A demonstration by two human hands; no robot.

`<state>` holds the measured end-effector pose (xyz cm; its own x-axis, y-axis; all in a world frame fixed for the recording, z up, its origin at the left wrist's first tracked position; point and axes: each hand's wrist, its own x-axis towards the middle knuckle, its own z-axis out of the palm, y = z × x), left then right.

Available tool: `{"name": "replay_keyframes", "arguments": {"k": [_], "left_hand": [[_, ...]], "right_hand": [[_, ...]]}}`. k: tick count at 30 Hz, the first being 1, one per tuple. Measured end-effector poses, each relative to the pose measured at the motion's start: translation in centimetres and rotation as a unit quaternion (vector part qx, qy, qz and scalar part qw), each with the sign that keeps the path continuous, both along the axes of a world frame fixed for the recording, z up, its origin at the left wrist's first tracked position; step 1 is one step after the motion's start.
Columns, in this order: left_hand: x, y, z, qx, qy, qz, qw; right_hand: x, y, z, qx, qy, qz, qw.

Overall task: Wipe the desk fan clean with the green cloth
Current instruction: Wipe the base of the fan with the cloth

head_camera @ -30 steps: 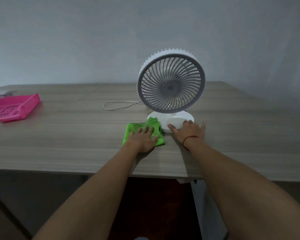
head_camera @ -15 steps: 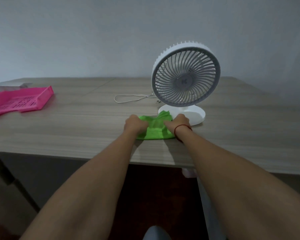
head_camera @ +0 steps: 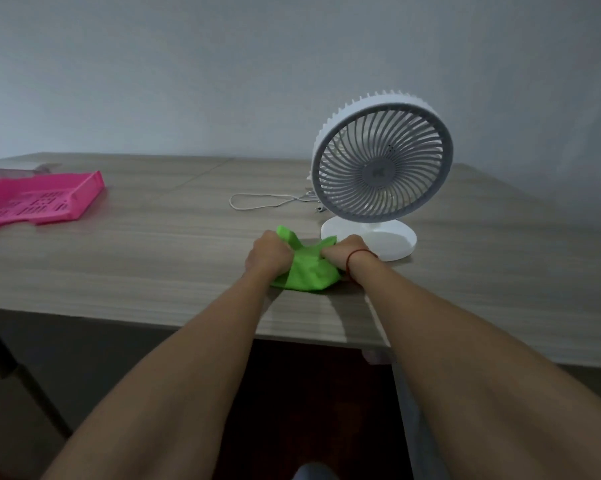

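Observation:
A white desk fan (head_camera: 382,168) with a grey grille stands upright on its round base on the wooden desk (head_camera: 153,265), right of centre. A green cloth (head_camera: 307,271) lies bunched on the desk just left of the fan's base. My left hand (head_camera: 267,252) grips the cloth's left edge, fingers curled. At the cloth's right edge my right hand (head_camera: 349,249), with a red string on the wrist, is closed on it, close beside the fan's base. The cloth's upper corners are lifted between the two hands.
A pink plastic tray (head_camera: 42,202) lies at the desk's far left. The fan's white cord (head_camera: 264,200) loops on the desk behind the cloth. The desk's front edge runs just below my forearms, and a grey wall stands behind.
My right hand left the fan's base and took hold of the cloth. My left hand went from flat on the cloth to gripping it. The cloth is now bunched and partly lifted.

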<state>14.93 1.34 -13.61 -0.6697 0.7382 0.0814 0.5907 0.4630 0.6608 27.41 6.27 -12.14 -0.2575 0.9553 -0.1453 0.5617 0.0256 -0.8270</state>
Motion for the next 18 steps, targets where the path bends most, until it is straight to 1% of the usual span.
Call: {"name": "replay_keyframes", "arguments": {"k": [4, 6, 9, 12, 14, 16, 18], "left_hand": [[-3.7, -3.2, -0.3, -0.001, 0.014, 0.039, 0.999], [-5.7, -5.2, -0.4, -0.009, 0.034, 0.070, 0.997], [-7.9, -7.8, -0.4, -0.047, 0.087, 0.109, 0.989], [-8.4, -8.8, -0.7, -0.096, 0.140, 0.105, 0.980], [-8.1, -9.0, -1.0, -0.108, 0.162, 0.102, 0.976], [-7.9, -8.9, -0.9, -0.119, 0.185, 0.114, 0.969], [-7.6, -8.9, -0.8, -0.140, 0.233, 0.121, 0.955]], "right_hand": [[-2.7, -2.4, -0.6, 0.003, 0.064, 0.049, 0.997], [-4.5, -4.1, -0.6, 0.028, 0.060, 0.079, 0.995], [-7.0, -6.5, -0.7, 0.054, 0.029, 0.076, 0.995], [-7.8, -7.2, -0.9, 0.120, -0.071, 0.060, 0.988], [-7.7, -7.2, -1.1, 0.148, -0.111, 0.056, 0.981], [-7.3, -7.1, -1.3, 0.161, -0.121, 0.060, 0.978], [-6.7, -6.7, -1.1, 0.168, -0.121, 0.067, 0.976]]}}
